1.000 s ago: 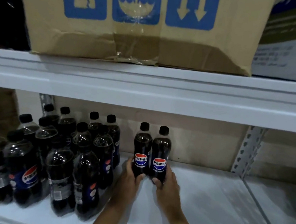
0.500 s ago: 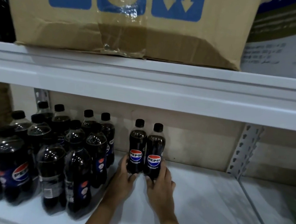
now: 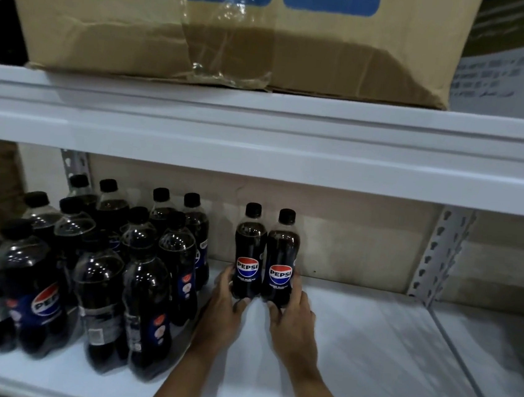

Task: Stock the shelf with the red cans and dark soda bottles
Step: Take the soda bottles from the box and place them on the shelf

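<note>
Two dark Pepsi bottles stand upright side by side near the back of the white lower shelf [image 3: 367, 355]. My left hand [image 3: 227, 304] grips the base of the left bottle [image 3: 249, 248]. My right hand [image 3: 290, 317] grips the base of the right bottle [image 3: 282, 255]. Both labels face me. A group of several dark soda bottles [image 3: 94, 271] stands at the left of the same shelf, a small gap away from my left hand. No red cans are in view.
A large cardboard box [image 3: 239, 34] with blue handling symbols sits on the upper shelf [image 3: 260, 140], which overhangs the bottles. A perforated upright post [image 3: 442, 253] stands at the back right. A printed white carton [image 3: 513, 72] is at top right.
Both hands have pushed the pair of bottles a little further back on the shelf, still held at the base. The view has shifted slightly.
</note>
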